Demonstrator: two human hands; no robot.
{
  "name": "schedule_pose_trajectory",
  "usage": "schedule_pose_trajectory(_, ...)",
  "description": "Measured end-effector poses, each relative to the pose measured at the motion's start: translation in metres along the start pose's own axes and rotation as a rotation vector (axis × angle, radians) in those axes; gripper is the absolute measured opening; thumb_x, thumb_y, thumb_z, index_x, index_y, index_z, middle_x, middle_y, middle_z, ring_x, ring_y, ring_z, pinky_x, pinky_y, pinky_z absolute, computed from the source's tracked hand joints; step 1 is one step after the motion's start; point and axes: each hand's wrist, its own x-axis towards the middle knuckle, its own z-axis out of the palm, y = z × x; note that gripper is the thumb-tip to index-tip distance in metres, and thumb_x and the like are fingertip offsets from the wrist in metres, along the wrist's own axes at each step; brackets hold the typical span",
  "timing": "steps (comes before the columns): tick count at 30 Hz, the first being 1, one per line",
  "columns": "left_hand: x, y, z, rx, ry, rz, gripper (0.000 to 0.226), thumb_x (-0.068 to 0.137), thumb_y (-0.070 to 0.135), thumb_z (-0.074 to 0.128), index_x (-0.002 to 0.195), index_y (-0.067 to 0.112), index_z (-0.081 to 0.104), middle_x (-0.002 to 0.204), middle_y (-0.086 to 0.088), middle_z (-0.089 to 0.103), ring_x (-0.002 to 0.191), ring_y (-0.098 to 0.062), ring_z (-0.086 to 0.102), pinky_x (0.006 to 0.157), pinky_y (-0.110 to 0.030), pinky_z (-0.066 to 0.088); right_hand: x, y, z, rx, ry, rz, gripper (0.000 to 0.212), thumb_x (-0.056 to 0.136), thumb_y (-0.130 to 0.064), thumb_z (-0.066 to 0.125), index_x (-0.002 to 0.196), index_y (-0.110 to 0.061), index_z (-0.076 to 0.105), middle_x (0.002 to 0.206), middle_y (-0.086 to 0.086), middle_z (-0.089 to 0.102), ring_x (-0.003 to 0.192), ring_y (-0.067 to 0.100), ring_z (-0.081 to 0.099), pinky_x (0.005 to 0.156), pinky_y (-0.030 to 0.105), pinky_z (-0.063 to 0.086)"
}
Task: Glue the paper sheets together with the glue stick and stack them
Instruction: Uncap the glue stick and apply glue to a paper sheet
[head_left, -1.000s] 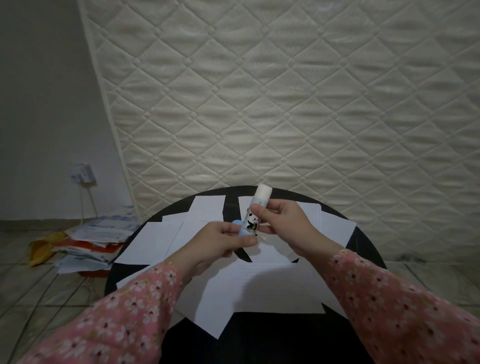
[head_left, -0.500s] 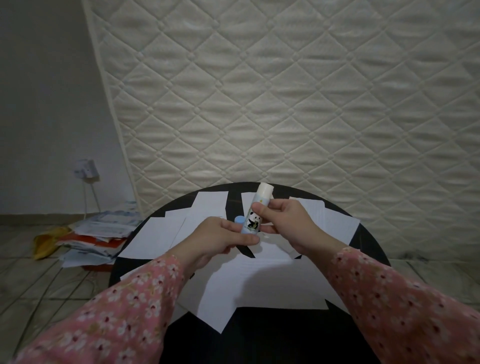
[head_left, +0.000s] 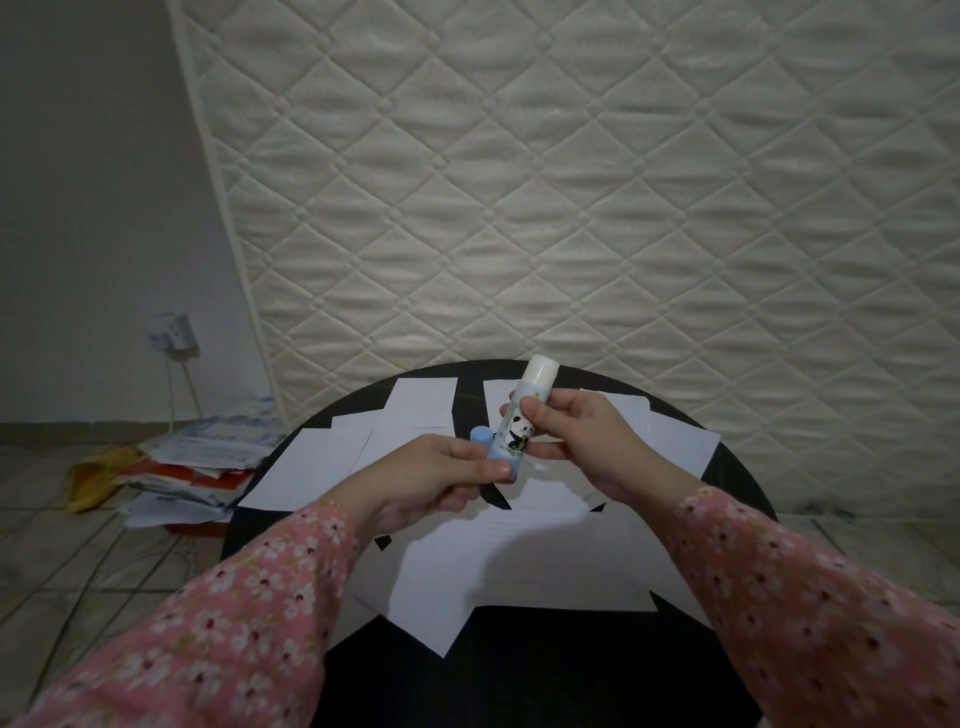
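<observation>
Black table (head_left: 519, 675); both hands grip panda-print glue stick (head_left: 519, 426), white cap, blue base.

Dim, soft shadows, wide-angle edge distortion

One glue stick (head_left: 523, 415), one blue cap (head_left: 117, 434), two hands, many paper sheets (head_left: 519, 561).

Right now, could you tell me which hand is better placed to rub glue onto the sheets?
Probably the right hand: it grips the glue stick by its body, glue end exposed, above the sheets. The left hand holds the blue cap beside the stick's base.
</observation>
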Motion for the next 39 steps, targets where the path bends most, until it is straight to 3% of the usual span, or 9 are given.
schedule_pose_trajectory(2, 0.0, 0.0, 0.0, -0.005, 0.0, -0.006, 0.041, 0.063, 0.029, 0.081, 0.097, 0.009, 0.075, 0.093, -0.01, 0.043, 0.052, -0.004, 0.03, 0.044, -0.013, 0.024, 0.0, 0.0, 0.0, -0.004, -0.001, -0.006, 0.015, 0.094, -0.012, 0.056, 0.102, -0.005, 0.066, 0.093, 0.007, 0.072, 0.079, 0.01, 0.072, 0.063, 0.019, 0.054)
schedule_pose_trajectory(7, -0.001, 0.001, 0.007, 0.08, 0.158, 0.017, 0.017, 0.076, 0.013, 0.077, 0.091, 0.008, 0.07, 0.055, 0.011, 0.054, 0.048, -0.003, 0.036, 0.045, -0.013, 0.029, 0.003, 0.003, 0.003, -0.046, 0.036, -0.012, 0.023, 0.091, -0.013, 0.061, 0.108, 0.002, 0.067, 0.095, 0.009, 0.073, 0.08, 0.01, 0.071, 0.064, 0.018, 0.053)
schedule_pose_trajectory(13, 0.001, 0.001, 0.01, 0.084, 0.222, 0.035, 0.018, 0.074, 0.012, 0.08, 0.087, 0.009, 0.07, 0.057, 0.009, 0.059, 0.049, -0.004, 0.039, 0.047, -0.016, 0.03, 0.002, 0.003, 0.005, -0.012, 0.073, -0.02, 0.02, 0.09, -0.012, 0.063, 0.104, 0.001, 0.068, 0.09, 0.009, 0.073, 0.077, 0.011, 0.072, 0.063, 0.019, 0.055)
schedule_pose_trajectory(20, -0.005, 0.002, 0.001, -0.052, -0.058, -0.055, 0.032, 0.072, 0.021, 0.071, 0.101, 0.007, 0.07, 0.099, -0.006, 0.068, 0.051, -0.002, 0.033, 0.045, -0.012, 0.028, 0.0, 0.002, 0.0, -0.054, -0.022, 0.008, 0.017, 0.093, -0.016, 0.058, 0.103, -0.007, 0.068, 0.105, 0.012, 0.071, 0.089, 0.014, 0.07, 0.069, 0.021, 0.055)
schedule_pose_trajectory(24, -0.003, 0.003, 0.001, -0.033, -0.029, -0.06, 0.027, 0.072, 0.018, 0.072, 0.096, 0.008, 0.071, 0.091, -0.005, 0.064, 0.048, -0.002, 0.032, 0.043, -0.012, 0.024, 0.001, 0.001, 0.002, -0.039, -0.032, -0.003, 0.015, 0.093, -0.014, 0.057, 0.101, -0.007, 0.068, 0.101, 0.011, 0.071, 0.084, 0.012, 0.07, 0.066, 0.021, 0.055)
schedule_pose_trajectory(29, 0.001, 0.0, 0.003, 0.083, 0.106, -0.023, 0.012, 0.077, 0.014, 0.076, 0.089, 0.015, 0.073, 0.059, 0.009, 0.053, 0.052, -0.005, 0.035, 0.046, -0.014, 0.027, 0.002, 0.003, 0.007, -0.058, 0.041, -0.032, 0.023, 0.09, -0.013, 0.064, 0.106, 0.003, 0.068, 0.094, 0.011, 0.072, 0.078, 0.009, 0.071, 0.064, 0.018, 0.054)
schedule_pose_trajectory(33, -0.001, 0.0, 0.004, 0.096, 0.098, 0.1, 0.032, 0.073, 0.03, 0.077, 0.101, 0.017, 0.07, 0.073, 0.006, 0.065, 0.057, -0.004, 0.041, 0.053, -0.018, 0.03, 0.001, 0.003, 0.007, -0.019, 0.019, -0.035, 0.022, 0.089, -0.012, 0.064, 0.104, 0.003, 0.068, 0.091, 0.011, 0.073, 0.079, 0.014, 0.071, 0.064, 0.021, 0.055)
schedule_pose_trajectory(37, -0.002, -0.002, 0.001, 0.205, 0.086, 0.137, 0.029, 0.082, 0.03, 0.071, 0.106, 0.014, 0.07, 0.104, -0.011, 0.072, 0.062, -0.005, 0.04, 0.057, -0.021, 0.029, -0.002, 0.008, 0.009, -0.071, 0.002, -0.033, 0.018, 0.087, -0.016, 0.068, 0.1, -0.005, 0.071, 0.095, 0.012, 0.074, 0.085, 0.019, 0.071, 0.073, 0.023, 0.057)
schedule_pose_trajectory(39, -0.004, -0.005, -0.003, 0.249, 0.06, 0.122, 0.028, 0.088, 0.028, 0.065, 0.112, 0.014, 0.068, 0.11, -0.01, 0.071, 0.065, -0.004, 0.043, 0.059, -0.022, 0.031, -0.003, 0.009, 0.008, -0.168, -0.026, -0.034, 0.018, 0.088, -0.021, 0.067, 0.103, -0.014, 0.071, 0.097, 0.006, 0.074, 0.087, 0.013, 0.07, 0.072, 0.02, 0.056)
